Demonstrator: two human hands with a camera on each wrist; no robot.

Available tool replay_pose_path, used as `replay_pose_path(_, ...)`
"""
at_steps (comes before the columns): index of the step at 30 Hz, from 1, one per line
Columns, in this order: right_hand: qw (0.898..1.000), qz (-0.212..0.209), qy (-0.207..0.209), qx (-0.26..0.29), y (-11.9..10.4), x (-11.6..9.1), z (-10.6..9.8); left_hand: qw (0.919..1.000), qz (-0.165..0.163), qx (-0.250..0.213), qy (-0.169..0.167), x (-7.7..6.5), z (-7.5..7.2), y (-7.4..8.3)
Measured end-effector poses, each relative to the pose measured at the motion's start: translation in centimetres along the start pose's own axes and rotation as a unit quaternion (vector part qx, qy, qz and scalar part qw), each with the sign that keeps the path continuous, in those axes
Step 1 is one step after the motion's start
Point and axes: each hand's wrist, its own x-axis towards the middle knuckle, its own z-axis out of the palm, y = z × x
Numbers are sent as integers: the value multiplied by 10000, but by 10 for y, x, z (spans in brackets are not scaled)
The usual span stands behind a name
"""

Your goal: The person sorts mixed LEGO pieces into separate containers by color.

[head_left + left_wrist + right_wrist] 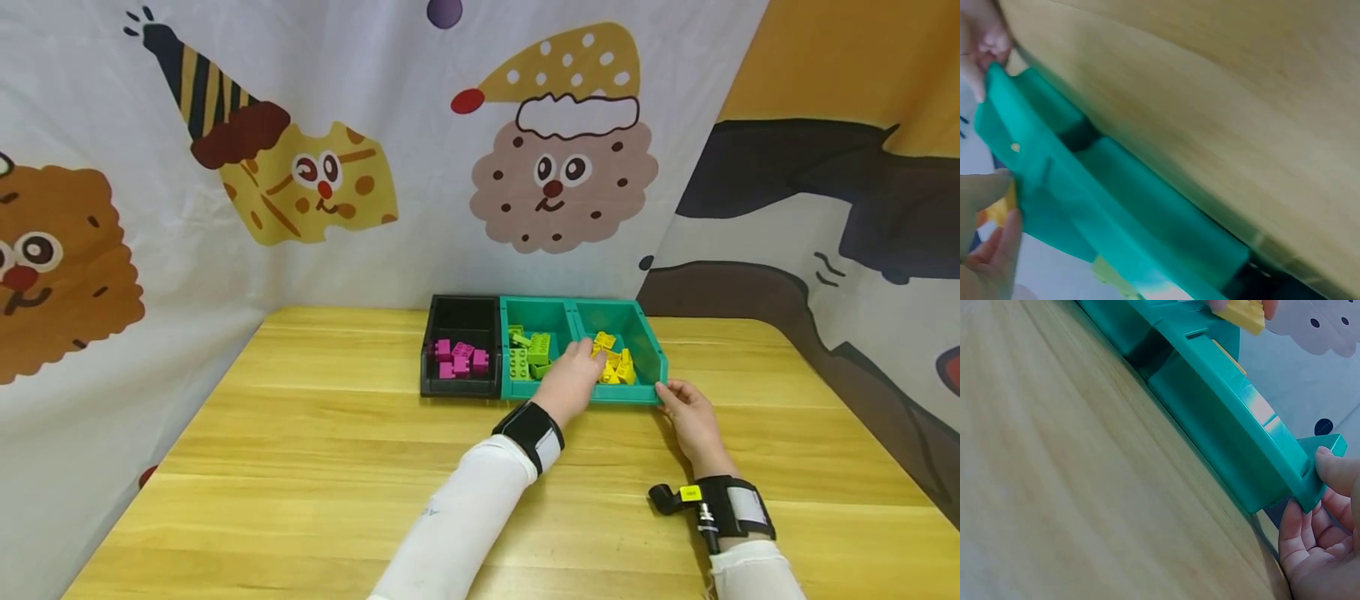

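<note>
My left hand (572, 382) reaches over the front rim of the right green bin (628, 394). Its thumb and fingers pinch a yellow toy brick (1244, 314), which is mostly hidden by the hand in the head view. Several other yellow bricks (624, 367) lie in the same bin. At that bin's front right corner, my right hand (692, 418) grips the rim, thumb on top and fingers curled beneath, as the right wrist view shows.
Left of it, another green bin (525, 392) holds lime-green bricks (539, 347). A black bin (459, 388) with magenta bricks (462, 352) stands at the row's left end. All rest on a wooden table (315, 467) before a printed cloth (420, 217).
</note>
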Motion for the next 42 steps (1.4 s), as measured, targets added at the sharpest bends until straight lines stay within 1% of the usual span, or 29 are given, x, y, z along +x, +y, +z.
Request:
replay_pose_path(5,10000,-66,9,36,0,-1,0,9981,328,430,294,2,5,-3)
replay_pose_path(7,10000,-74,9,31,-1,-1,1,9951,473,690,532,1,7,-3)
replay_pose_path(9,10000,-76,13,-1,-1,-2,1,9905,534,985,795,0,9,-3)
replay_pose_path(12,9999,-99,25,-38,-1,-2,1,9827,443,1350,1189,-1,13,-2)
replay_pose_path(17,9999,-92,55,6,-2,-2,1,9719,269,1646,1661,1,18,0)
replay_pose_path(21,10000,-39,74,51,-2,-1,2,9675,148,1756,1814,3,20,3)
replay_pose_path(25,10000,-37,71,2,-2,-1,2,9659,42,1822,1840,4,22,5)
replay_pose_path(28,10000,-29,83,27,-2,-1,2,9656,19,1861,1817,4,25,5)
replay_pose_path(31,9999,-37,99,81,-2,-1,2,9685,55,1877,1638,3,25,6)
replay_pose_path(33,9999,-53,97,82,-2,-1,2,9722,139,1902,1361,3,25,6)
replay_pose_path(36,9999,-84,74,72,-2,-1,3,9773,274,1955,775,0,26,7)
replay_pose_path(38,9999,-97,52,108,-2,-1,2,9791,362,1955,437,-1,28,7)
replay_pose_path(40,9998,-106,33,150,-2,-1,2,9810,400,1888,210,-1,29,7)
replay_pose_path(42,9998,-121,31,155,-2,-1,2,9836,422,1750,79,-2,29,7)
